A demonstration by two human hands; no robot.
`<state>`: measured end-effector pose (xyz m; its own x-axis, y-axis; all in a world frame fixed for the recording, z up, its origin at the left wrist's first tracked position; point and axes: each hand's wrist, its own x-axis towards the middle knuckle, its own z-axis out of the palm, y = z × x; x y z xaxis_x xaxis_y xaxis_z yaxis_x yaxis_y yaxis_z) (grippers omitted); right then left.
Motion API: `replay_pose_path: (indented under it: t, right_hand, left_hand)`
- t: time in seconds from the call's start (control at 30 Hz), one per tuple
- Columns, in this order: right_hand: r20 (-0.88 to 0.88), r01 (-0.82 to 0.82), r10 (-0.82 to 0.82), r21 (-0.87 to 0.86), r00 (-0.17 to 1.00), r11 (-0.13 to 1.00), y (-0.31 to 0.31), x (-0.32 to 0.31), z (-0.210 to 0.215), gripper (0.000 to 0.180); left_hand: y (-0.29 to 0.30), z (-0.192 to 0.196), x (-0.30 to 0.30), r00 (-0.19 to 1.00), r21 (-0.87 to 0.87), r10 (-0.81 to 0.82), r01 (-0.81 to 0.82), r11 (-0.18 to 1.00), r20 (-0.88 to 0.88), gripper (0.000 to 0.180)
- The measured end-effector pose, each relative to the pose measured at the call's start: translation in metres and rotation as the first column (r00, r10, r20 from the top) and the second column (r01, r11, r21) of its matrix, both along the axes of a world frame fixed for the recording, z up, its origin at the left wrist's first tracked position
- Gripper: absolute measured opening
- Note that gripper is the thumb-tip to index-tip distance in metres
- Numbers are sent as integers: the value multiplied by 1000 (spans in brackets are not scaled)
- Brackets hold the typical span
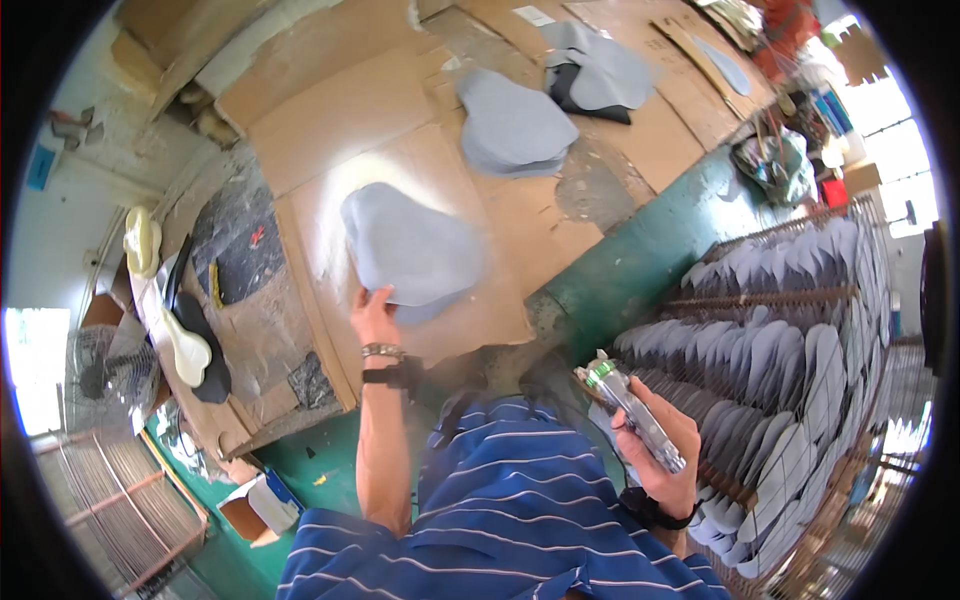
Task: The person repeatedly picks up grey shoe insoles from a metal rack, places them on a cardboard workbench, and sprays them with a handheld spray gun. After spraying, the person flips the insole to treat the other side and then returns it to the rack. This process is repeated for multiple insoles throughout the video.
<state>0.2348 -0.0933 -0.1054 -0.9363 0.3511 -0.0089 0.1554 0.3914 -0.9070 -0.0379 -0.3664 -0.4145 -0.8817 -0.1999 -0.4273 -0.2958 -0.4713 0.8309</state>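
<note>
- My left hand [372,312] is out over the bench, fingers pinched on the near edge of a grey foam piece [412,250], so that hand is grasping it.
- The grey foam piece lies flat on a sheet of cardboard [330,130], in a pale, dusty patch near the middle of the bench, its rounded end pointing away from me.
- My wrist shows a beaded bracelet [382,351] and a black strap just below it.
- My right hand [655,430] is clenched around a spray gun [630,405], a silvery tool with a green-and-white cap at its top end, held low by my side, well apart from the foam piece.
- Further up the bench sits a stack of grey pieces [515,125] of the same shape, and beyond that another pile [595,70] with something black tucked under it.
- On my right, a wire rack [780,330] stands packed with rows of grey sole-shaped pieces, on edge and overlapping.
- The bench's front is painted green [640,260].
- Off to my left, white and black shoe forms [190,345] lie on the bench edge, with a fan [105,375] beyond them.
</note>
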Motion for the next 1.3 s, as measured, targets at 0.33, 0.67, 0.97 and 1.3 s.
replay_pose_path:
  t: [0.33,0.67,0.97,1.3]
  right_hand:
    - [-160,33,-37,-26,986,999,39,66,-19,55]
    - [-328,98,-131,-115,936,989,69,108,-68,60]
    - [-386,354,-383,-148,839,924,86,140,-91,57]
    - [-366,538,-556,-160,746,827,98,178,-104,48]
  left_hand:
    - [96,275,-18,775,-73,-294,307,949,-559,44]
    - [271,367,17,506,100,-380,691,716,-774,51]
    - [526,468,217,-203,27,-597,935,-353,-776,43]
    - [631,522,545,-416,103,-192,226,-969,-889,36]
